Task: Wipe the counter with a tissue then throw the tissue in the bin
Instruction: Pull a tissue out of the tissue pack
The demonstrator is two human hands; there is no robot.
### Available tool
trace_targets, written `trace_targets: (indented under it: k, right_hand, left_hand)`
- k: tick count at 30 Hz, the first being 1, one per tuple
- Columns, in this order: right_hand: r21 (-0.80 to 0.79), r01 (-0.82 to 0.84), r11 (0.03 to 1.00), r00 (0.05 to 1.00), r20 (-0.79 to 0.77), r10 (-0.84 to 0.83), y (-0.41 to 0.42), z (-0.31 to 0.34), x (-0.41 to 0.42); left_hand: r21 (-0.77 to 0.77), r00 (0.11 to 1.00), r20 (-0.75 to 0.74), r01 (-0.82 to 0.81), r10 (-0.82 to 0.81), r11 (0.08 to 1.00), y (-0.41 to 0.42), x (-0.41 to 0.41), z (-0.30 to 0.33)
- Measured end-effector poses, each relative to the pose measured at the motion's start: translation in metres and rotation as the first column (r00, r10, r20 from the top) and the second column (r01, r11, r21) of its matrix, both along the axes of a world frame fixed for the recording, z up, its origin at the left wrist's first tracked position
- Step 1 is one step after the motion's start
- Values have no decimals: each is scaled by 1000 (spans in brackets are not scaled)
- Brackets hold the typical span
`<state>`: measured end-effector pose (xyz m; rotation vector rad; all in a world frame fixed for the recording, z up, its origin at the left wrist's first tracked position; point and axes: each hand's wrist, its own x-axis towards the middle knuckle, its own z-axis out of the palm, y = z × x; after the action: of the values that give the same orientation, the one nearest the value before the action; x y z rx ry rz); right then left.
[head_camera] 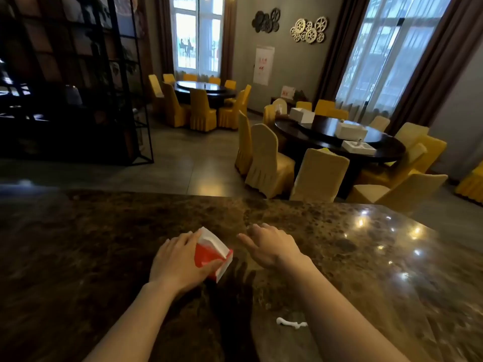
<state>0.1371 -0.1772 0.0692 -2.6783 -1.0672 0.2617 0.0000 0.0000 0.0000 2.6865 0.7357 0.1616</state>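
A red and white tissue box [213, 253] lies on the dark marbled counter [104, 244], white tissue showing at its top. My left hand [177, 262] rests on the box's left side, fingers along its far edge and thumb on its near edge. My right hand [271, 244] hovers just right of the box with fingers spread, holding nothing. A white smear [291, 322] lies on the counter close to me, beside my right forearm. No bin is in view.
Beyond the counter's far edge is a tiled floor. Round dark tables [339, 142] with yellow-covered chairs [269, 163] stand at the right and back. A black metal shelf frame [78, 82] stands at the left.
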Motion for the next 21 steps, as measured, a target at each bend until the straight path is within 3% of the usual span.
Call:
trace_targets:
  k: [6,13,21]
  right_hand:
    - [-39,-9,999,998,-64,6,17,-40,1]
    - [151,-27,988,986,-158,51,37,-76,-6]
    - [182,-85,980,963,-236,127,50,-92,-8]
  left_hand:
    - [-38,1000,-4,1,-1,999,-5,-6,-39]
    - [-22,998,-55,-15,13,1000,-14,-1,-72]
    - [-114,1000,1,-22,22,993,-12,2,-86]
